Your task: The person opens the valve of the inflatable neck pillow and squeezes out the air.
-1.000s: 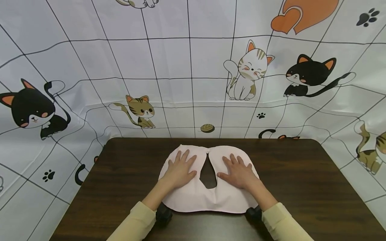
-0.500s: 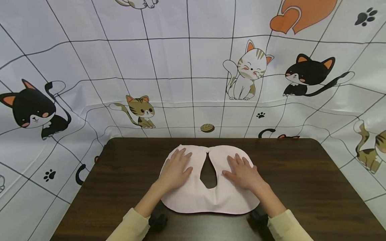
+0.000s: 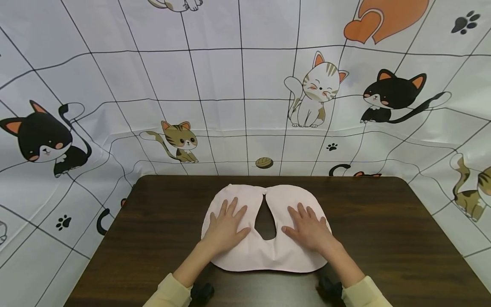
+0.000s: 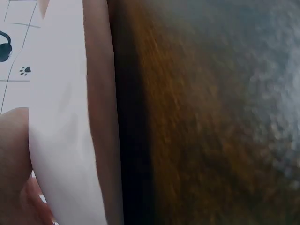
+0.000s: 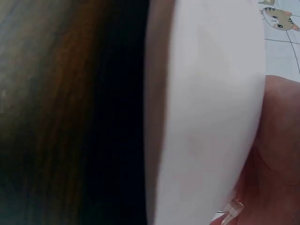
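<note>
The pink cloth lies flat on the middle of the table, with its long axis going from left to right and its two rounded lobes pointing away from the person, meeting at the far edge above a dark opening. The left hand rests on the left lobe and the right hand on the right lobe, each just beside the opening, with the fingers straight, a little spread, pressing flat and holding nothing. Both hands are equally near: the cloth lies directly under the palms, and its near edge is just behind the wrists.
</note>
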A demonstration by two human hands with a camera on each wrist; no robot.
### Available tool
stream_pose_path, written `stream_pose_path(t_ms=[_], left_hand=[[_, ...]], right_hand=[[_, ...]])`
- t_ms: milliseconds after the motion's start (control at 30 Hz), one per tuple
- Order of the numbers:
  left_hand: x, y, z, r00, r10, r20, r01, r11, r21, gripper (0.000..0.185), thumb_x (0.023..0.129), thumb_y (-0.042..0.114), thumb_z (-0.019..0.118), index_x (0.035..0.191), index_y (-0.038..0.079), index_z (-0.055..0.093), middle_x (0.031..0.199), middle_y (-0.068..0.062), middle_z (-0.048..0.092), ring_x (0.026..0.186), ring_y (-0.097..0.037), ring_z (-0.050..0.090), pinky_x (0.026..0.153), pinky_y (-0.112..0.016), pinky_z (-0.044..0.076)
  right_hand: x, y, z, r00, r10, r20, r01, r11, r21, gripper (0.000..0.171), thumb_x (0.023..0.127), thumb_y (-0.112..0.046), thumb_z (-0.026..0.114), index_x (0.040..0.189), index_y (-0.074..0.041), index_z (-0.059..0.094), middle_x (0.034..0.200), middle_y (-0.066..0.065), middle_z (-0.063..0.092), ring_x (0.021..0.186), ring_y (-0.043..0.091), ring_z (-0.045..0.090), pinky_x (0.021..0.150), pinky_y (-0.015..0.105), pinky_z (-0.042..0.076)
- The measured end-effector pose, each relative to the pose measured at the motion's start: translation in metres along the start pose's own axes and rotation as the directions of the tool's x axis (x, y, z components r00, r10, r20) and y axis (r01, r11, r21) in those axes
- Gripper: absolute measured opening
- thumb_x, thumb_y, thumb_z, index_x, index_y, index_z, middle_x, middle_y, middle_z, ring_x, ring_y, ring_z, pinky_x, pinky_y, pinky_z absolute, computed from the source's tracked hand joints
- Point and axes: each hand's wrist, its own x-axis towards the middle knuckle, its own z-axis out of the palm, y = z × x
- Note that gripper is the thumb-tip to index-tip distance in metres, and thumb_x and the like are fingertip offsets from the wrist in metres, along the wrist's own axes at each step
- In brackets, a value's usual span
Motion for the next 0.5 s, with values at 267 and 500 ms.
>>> stream_pose_path(t_ms=[267, 500], left_hand=[[-0.0031, 0.0018, -0.0005, 1.000, 0.009, 0.006, -0.009, 1.000, 0.005, 0.062, 0.098, 0.044, 0.066, 0.150, 0.014, 0.053, 0.162, -0.020, 0.032, 0.146, -0.053, 0.029, 0.097, -0.081, 0.032], [-0.0033, -0.0003, -0.0011, 1.000, 0.015, -0.004, -0.015, 1.000, 0.020, 0.058, 0.098, 0.041, 0.066, 0.148, 0.013, 0.055, 0.162, -0.019, 0.034, 0.145, -0.052, 0.031, 0.099, -0.078, 0.034]], right_hand=[[-0.0044, 0.0008, 0.0025, 1.000, -0.008, -0.011, 0.008, 1.000, 0.001, 0.070, 0.102, -0.046, 0.059, 0.157, -0.007, 0.040, 0.161, 0.029, 0.029, 0.146, 0.053, 0.025, 0.102, 0.082, 0.021], [-0.0059, 0.0014, 0.0028, 1.000, -0.007, -0.010, 0.007, 1.000, -0.016, 0.070, 0.103, -0.047, 0.057, 0.157, -0.007, 0.039, 0.162, 0.028, 0.029, 0.146, 0.053, 0.026, 0.103, 0.082, 0.021]])
